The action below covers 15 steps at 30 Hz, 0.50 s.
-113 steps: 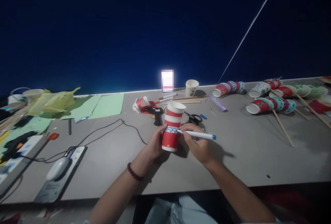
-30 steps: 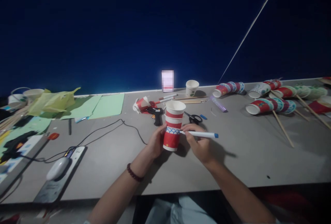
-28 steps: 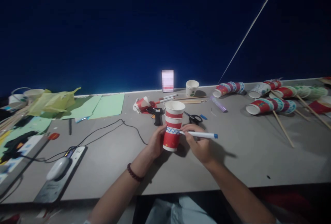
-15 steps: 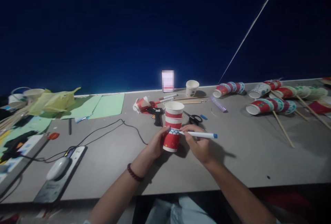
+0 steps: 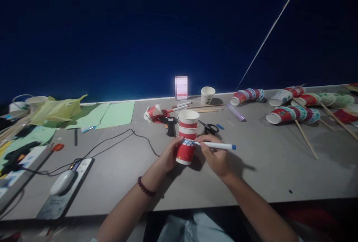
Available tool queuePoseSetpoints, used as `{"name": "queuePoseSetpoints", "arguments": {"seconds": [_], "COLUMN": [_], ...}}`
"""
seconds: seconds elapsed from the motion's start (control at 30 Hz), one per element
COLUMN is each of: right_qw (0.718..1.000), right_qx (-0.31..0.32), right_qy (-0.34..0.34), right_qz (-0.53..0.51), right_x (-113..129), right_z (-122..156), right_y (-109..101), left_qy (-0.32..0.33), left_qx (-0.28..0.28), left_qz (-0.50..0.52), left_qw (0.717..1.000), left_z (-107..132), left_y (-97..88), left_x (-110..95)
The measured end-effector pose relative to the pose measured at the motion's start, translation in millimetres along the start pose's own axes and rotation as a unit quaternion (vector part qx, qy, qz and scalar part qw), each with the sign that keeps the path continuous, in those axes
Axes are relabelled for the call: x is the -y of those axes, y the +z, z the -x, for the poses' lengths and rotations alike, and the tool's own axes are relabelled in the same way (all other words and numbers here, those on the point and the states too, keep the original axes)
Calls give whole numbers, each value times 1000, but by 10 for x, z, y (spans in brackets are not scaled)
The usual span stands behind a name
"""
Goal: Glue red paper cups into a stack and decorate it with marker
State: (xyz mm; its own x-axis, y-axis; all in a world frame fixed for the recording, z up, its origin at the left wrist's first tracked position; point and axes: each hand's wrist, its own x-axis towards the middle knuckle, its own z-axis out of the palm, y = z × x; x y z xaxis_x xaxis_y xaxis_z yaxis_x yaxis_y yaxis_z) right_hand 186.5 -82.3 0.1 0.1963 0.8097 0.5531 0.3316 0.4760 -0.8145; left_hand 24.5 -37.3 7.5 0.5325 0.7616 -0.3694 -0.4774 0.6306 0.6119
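Note:
My left hand (image 5: 169,156) is closed around the left side of a stack of red and white paper cups (image 5: 185,151), which stands nearly upright over the table. A band of blue scallop lines runs round a white stripe on the stack. In my right hand (image 5: 214,157) a white marker pen (image 5: 219,145) with a blue end is pinched, its tip at the right edge of that band. Just behind the stack lie a black glue gun (image 5: 170,125) and black-handled scissors (image 5: 212,128).
Decorated cup stacks (image 5: 292,115) on sticks lie at the right. A white paper cup (image 5: 208,95) stands at the back, near a purple tube (image 5: 236,112). To the left are green paper sheets (image 5: 117,114), a yellow bag (image 5: 57,109), a power strip (image 5: 24,171) and a phone (image 5: 65,189) with a white case on it.
The marker has shifted very slightly right with my right hand. My left hand and the cup stack stay nearly where they were.

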Motion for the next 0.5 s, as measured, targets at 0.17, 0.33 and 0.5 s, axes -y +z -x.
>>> {"name": "queuePoseSetpoints", "arguments": {"seconds": [0.17, 0.33, 0.5], "right_qw": [1000, 1000, 1000], "right_qx": [0, -5, -6], "right_qy": [0, -3, -1], "right_qz": [3, -1, 4], "right_x": [9, 15, 7], "right_z": [-3, -17, -17], "right_y": [-4, -1, 0], "left_qy": [-4, 0, -10], "left_qx": [-3, -3, -6], "left_qz": [-5, -4, -7], "left_qw": [1000, 1000, 1000], "left_z": [-6, -3, 0], "left_y": [-17, -25, -30], "left_x": [7, 10, 5]}}
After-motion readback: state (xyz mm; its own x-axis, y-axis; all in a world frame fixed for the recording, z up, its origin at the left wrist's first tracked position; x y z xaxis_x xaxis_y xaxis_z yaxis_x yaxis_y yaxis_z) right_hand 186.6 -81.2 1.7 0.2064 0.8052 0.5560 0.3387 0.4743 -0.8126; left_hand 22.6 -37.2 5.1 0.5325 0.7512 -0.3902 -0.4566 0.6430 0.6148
